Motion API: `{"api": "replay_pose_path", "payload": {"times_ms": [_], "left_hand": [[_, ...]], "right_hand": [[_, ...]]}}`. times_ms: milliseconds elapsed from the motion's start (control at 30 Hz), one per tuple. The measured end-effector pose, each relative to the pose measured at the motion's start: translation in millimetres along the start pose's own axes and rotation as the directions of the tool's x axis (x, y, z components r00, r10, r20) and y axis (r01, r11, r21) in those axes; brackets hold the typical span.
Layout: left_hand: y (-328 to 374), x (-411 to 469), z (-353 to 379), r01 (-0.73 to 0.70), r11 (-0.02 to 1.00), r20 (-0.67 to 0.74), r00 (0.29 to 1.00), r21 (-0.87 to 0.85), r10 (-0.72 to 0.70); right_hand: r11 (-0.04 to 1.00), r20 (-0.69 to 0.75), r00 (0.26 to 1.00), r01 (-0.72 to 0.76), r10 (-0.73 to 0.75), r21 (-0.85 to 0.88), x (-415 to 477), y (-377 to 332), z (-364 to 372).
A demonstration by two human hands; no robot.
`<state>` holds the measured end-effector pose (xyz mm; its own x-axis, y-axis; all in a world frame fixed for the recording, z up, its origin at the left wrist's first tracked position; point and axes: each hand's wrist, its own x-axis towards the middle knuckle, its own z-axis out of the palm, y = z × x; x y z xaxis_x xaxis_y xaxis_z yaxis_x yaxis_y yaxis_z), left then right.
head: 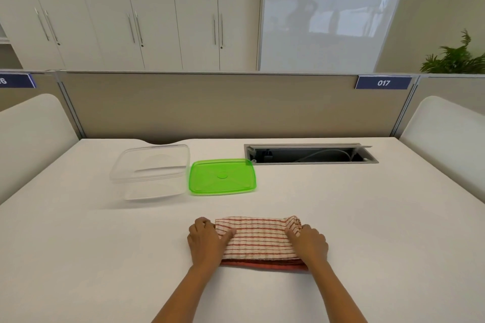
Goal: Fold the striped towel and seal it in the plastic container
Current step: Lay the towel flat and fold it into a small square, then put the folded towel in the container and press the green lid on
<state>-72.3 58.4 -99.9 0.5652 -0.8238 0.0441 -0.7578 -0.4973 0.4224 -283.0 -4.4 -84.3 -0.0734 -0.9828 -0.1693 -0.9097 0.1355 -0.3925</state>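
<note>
The striped towel, cream with red stripes, lies folded into a thick rectangle on the white table, close to me. My left hand grips its left end, thumb on top. My right hand grips its right end the same way. A clear plastic container stands lidless at the back left. Its green lid lies flat on the table just to the container's right. Neither hand is near them.
An open cable trough is set into the table at the back right. A beige partition closes off the far edge, and white side panels rise at left and right.
</note>
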Motion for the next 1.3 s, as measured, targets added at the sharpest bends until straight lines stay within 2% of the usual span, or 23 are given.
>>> {"api": "replay_pose_path", "payload": {"times_ms": [67,100,167,233,300,400,467,567,633,667,733,867,1000,1133,1300], "left_hand": [[1,2,-3,0.039,0.991,0.029,0.999,-0.127,-0.036],[2,3,-5,0.059,0.973,0.043,0.998,-0.222,-0.051],[5,4,-12,0.107,0.893,0.106,0.992,-0.437,-0.067],[9,6,-19,0.18,0.759,0.185,0.979,-0.625,-0.08],[12,10,-25,0.229,0.656,0.207,0.972,-0.719,-0.112],[14,14,-30,0.23,0.588,0.163,0.973,-0.776,-0.165],[13,15,-33,0.184,0.598,0.106,0.981,-0.781,-0.163],[9,19,-38,0.087,0.698,0.01,0.993,-0.711,-0.114],[5,26,-45,0.06,0.722,-0.011,0.996,-0.689,-0.093],[2,30,-49,0.064,0.72,-0.005,0.996,-0.692,-0.093],[-5,42,-61,0.102,0.695,0.045,0.994,-0.712,-0.1],[-19,73,-98,0.255,0.555,0.253,0.964,-0.792,-0.083],[-38,104,-140,0.258,0.552,0.285,0.958,-0.793,-0.037],[-57,144,-173,0.212,0.681,0.171,0.977,-0.701,-0.128],[-66,175,-186,0.197,0.833,0.038,0.978,-0.518,-0.207]], "right_hand": [[0.995,0.025,0.999,0.028,-0.03,0.095,1,3,-3],[0.977,0.031,0.998,0.047,-0.055,0.208,2,4,-5],[0.873,0.035,0.994,0.075,-0.105,0.482,0,3,-8],[0.752,0.04,0.987,0.092,-0.156,0.652,-3,-1,-12],[0.714,0.003,0.983,0.13,-0.181,0.688,-3,-5,-14],[0.693,-0.059,0.989,0.139,-0.137,0.708,-1,-12,-12],[0.709,-0.076,0.992,0.127,-0.103,0.694,1,-17,-12],[0.755,-0.067,0.995,0.097,-0.07,0.648,4,-27,-11],[0.755,0.048,0.997,0.014,-0.059,0.656,10,-37,-15],[0.716,0.142,0.988,-0.05,-0.069,0.696,14,-42,-18],[0.653,0.315,0.94,-0.158,-0.131,0.741,18,-55,-28],[0.69,0.46,0.854,-0.18,-0.244,0.701,30,-92,-45],[0.687,0.495,0.797,-0.144,-0.346,0.712,34,-144,-64],[0.681,0.444,0.781,-0.033,-0.439,0.732,39,-208,-67],[0.653,0.337,0.8,0.089,-0.497,0.752,46,-278,-55]]}}
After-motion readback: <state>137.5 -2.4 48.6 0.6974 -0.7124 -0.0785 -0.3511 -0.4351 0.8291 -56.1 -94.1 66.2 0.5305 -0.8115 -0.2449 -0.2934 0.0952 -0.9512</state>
